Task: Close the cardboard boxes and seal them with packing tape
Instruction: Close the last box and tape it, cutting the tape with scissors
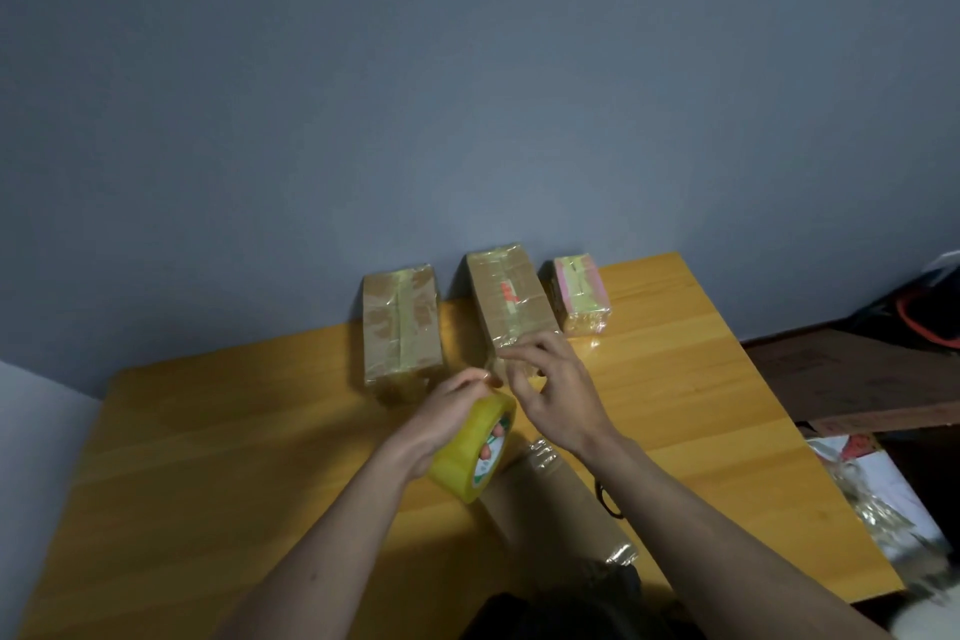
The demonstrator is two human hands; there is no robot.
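Both forearms are bare from wrist to the frame's lower edge, with no sleeve, watch or bracelet on them. The left hand (451, 405) and the right hand (551, 390) wear no gloves (any ring is too small to make out). Dark clothing (561, 613) shows at bottom centre.

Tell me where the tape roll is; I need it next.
In the head view the yellow tape roll sits low at centre, held in the left hand above the wooden table, beside the near cardboard box.
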